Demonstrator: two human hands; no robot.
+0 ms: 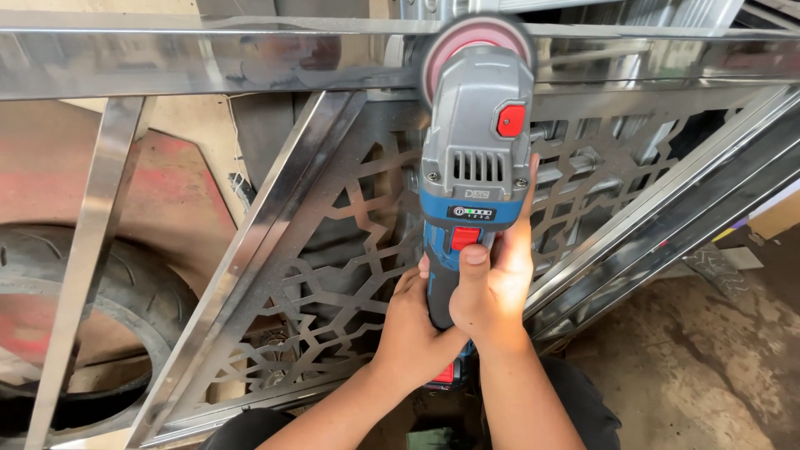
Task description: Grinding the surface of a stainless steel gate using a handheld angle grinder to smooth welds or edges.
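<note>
**Gripping a cordless angle grinder against a steel frame rail**

Holding a blue-and-grey cordless angle grinder [471, 179] upright in the middle of the view, both hands clamped together around its blue handle. Wrapping the right hand [493, 279] around the right side of the handle, thumb lying on the red switch, fingers reaching up along the grey gear housing. Closing the left hand [408, 321] around the lower left of the handle, just below and touching the right hand. Pressing the pinkish disc [467, 37] at the tool's head against the horizontal polished rail [167, 62] running across the top of the frame; disc edges appearing blurred. Showing, behind the tool, a dark laser-cut panel [333, 267] with a geometric star pattern, set between shiny diagonal bars [250, 250] of the same metal frame. Lying at lower left, behind the frame, a black tyre [125, 300]; spreading at lower right, a dusty concrete floor [692, 367].
</note>
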